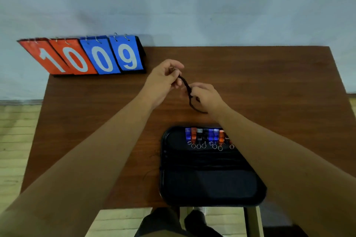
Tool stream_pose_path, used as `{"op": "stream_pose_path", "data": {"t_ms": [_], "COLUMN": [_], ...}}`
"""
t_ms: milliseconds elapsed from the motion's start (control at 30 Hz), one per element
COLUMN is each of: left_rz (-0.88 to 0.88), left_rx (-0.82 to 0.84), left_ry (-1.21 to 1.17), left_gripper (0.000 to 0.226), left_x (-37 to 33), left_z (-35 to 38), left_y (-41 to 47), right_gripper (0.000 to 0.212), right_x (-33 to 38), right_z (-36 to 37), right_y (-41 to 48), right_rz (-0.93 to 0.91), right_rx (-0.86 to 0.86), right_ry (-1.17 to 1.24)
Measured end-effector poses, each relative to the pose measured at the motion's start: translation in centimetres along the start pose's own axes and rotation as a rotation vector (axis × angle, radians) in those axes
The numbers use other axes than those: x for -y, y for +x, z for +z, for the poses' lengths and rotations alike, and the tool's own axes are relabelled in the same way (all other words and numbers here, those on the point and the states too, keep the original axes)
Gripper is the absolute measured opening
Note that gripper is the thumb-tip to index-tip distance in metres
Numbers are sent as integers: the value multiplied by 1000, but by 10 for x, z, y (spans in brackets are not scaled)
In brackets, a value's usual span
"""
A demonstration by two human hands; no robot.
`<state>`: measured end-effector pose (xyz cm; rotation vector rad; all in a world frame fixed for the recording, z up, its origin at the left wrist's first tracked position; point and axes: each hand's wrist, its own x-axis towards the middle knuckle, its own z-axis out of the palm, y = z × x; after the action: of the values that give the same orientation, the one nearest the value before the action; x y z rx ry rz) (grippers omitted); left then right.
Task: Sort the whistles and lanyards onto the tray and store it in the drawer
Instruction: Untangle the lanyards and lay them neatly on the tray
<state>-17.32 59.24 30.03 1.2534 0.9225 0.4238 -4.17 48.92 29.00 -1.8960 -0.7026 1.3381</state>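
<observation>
Lanyard (185, 84), black and thin, is stretched between your 2 hands above the table (96, 111), beyond the far edge of the tray (165, 179). Your left hand (163, 81) pinches its far end with curled fingers, perhaps at a metal clip, though blur makes that hard to confirm. Your right hand (207, 96) grips it lower down, and a slack loop hangs out under that wrist. Its long axis runs diagonally, from far-left at your left hand to near-right at your right. The tray lies toward you from both hands, straight under your right forearm, so the right hand is the nearer one and the cord must come back toward your body. With 1 row of whistles (204, 136) along the tray's far edge, aim for the dark band on your side of that row, and lay the cord crosswise rather than on its present diagonal. Over at the far left, the scoreboard (92, 57) is well apart from this
</observation>
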Motion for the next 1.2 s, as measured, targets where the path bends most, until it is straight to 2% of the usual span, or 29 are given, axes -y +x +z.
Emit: {"op": "stream_pose_path", "data": {"t_ms": [133, 200, 300, 467, 633, 767, 900, 1067, 1200], "left_rz": [76, 103, 117, 140, 63, 67, 82, -9, -38], "left_rx": [-145, -165, -116, -2, 121, 58, 35, 31, -37], "left_ry": [288, 478, 643, 880, 898, 808, 871, 818, 830], "left_gripper": [22, 19, 15, 18, 29, 31, 25, 10, 13], "left_x": [-21, -26, -27, -34, -42, -33, -19, 14, 46], "left_z": [-11, -14, -10, 6, 22, 23, 19, 19, 23], "left_y": [-24, -40, -67, -111, -146, -162, -177, -190, -196], "right_gripper": [14, 13, 15, 13, 13, 18, 21, 21, 22], "right_x": [12, 18, 22, 20, 9, -3, -22, -63, -104], "right_z": [-13, -24, -38, -53, -72, -88, -105, -112, -110], "right_y": [-29, -44, -64, -100, -130, -150, -167, -176, -178], "right_rz": [-186, -247, -331, -379, -410, -430, -417, -349, -246], "right_rx": [12, 4, -13, -8, 19, 8, 13, 63, 99], "right_ry": [-160, -279, -425, -470, -542, -603, -655, -741, -764]}}
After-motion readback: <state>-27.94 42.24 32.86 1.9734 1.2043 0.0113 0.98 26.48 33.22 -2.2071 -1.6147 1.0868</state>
